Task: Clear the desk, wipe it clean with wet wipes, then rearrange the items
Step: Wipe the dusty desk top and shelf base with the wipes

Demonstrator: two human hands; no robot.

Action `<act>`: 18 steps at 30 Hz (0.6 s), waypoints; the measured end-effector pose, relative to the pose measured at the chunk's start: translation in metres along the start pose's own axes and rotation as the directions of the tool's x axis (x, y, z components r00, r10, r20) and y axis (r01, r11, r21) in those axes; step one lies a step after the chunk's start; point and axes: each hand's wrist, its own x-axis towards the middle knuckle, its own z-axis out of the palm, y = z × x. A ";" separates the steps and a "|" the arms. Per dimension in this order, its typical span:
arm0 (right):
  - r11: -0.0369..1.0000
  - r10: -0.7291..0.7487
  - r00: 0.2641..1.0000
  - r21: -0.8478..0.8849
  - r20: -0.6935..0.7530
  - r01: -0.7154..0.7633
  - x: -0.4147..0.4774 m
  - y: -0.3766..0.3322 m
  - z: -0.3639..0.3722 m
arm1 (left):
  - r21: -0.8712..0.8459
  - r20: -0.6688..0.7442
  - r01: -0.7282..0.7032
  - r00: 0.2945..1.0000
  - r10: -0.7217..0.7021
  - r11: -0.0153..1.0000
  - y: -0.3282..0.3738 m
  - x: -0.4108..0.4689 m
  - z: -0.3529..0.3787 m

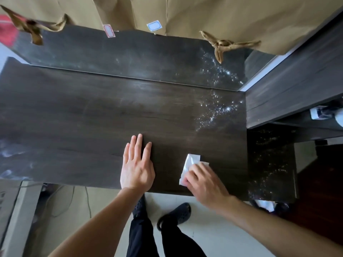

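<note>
The dark wooden desk [92, 115] fills the middle of the head view, with nothing standing on its top. My left hand [136, 166] lies flat on the desk near its front edge, fingers straight and together. To its right, my right hand [204, 180] presses a folded white wet wipe [191, 162] onto the desk surface near the front right corner; the fingers cover the wipe's lower part. Wet droplets glisten on the desk's far right [219, 110].
A glossy dark back panel [130, 54] rises behind the desk, under tan curtains [204, 13] with tied sashes. A dark shelf unit [289, 93] adjoins the right side, and a lower speckled surface [271, 164] sits beside the desk. Cables lie on the floor at left.
</note>
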 end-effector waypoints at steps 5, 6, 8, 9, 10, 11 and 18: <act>0.982 0.181 0.980 -0.040 -0.087 -0.185 0.067 0.053 0.008 | 0.005 -0.003 0.001 1.000 -0.001 1.000 0.000 0.000 0.000; 0.960 0.269 0.957 -0.048 -0.108 -0.275 0.090 0.067 0.004 | 0.005 -0.004 0.002 1.000 -0.002 1.000 0.001 0.000 0.000; 0.912 0.403 0.909 -0.041 -0.107 -0.409 0.120 0.077 -0.002 | 0.006 -0.003 0.005 1.000 -0.005 1.000 0.001 0.000 0.000; 0.889 0.448 0.886 -0.048 -0.123 -0.456 0.121 0.073 -0.001 | 0.006 -0.002 0.004 1.000 -0.004 1.000 0.000 0.000 0.000; 0.886 0.449 0.881 -0.054 -0.150 -0.460 0.115 0.062 0.002 | 0.005 -0.001 0.003 1.000 -0.003 1.000 0.000 0.000 0.000; 0.907 0.406 0.903 -0.057 -0.139 -0.416 0.100 0.046 0.006 | 0.005 0.001 0.003 1.000 -0.003 1.000 -0.001 0.000 0.000; 0.963 0.261 0.957 -0.030 -0.129 -0.267 0.082 0.067 0.009 | -0.003 0.023 -0.009 1.000 0.009 1.000 -0.001 0.002 -0.002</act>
